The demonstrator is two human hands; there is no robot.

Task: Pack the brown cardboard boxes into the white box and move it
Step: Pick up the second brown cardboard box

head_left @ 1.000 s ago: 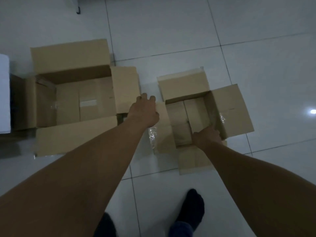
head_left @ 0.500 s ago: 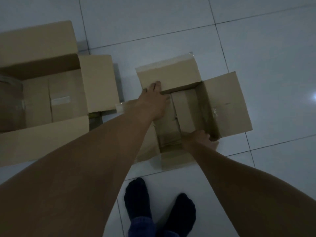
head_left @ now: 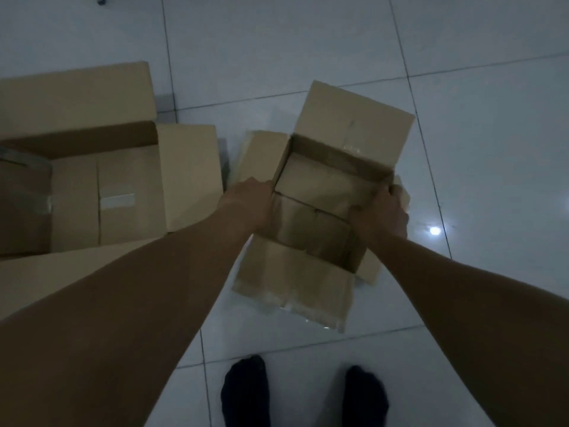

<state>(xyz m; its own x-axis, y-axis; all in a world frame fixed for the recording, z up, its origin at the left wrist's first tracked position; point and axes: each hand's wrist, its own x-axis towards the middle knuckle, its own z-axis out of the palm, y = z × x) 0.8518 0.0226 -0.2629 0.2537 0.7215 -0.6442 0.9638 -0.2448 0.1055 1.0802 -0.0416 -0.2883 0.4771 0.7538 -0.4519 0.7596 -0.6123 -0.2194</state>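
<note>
Evidently the packing is at an early or middle stage. The left hand [head_left: 251, 200] has its grip closed over the left rim of a small open brown cardboard box [head_left: 320, 217], and the right hand [head_left: 380, 212] has its grip wrapped over the right rim, thumb inside and fingers outside. Whether the box is lifted or resting on the pale tiled floor [head_left: 277, 41] cannot be told. Its four flaps stand open, and inside lie smaller brown cardboard packets [head_left: 320, 183], fitted close together. A larger open brown cardboard box [head_left: 101, 192] sits to the left on the floor, apparently empty. No white box shows in view, so as far as can be judged, carrying these boxes to it, packing them in and moving it all remain to do. Two dark-socked feet [head_left: 246, 396] stand below.
</note>
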